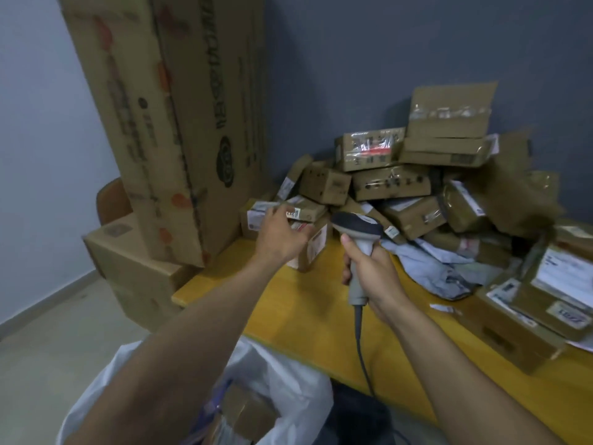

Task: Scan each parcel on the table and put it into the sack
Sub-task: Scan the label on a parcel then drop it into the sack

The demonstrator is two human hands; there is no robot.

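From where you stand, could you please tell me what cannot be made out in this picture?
All in the head view:
1. The parcel labels: blurred, unreadable.
2. Contents of the sack: the left forearm covers most of the opening.
3. Whether the left hand grips the flat parcel: its back hides the fingertips.
4. Window of the scanner: faces away.
5. The rightmost parcel: cut by the frame edge.
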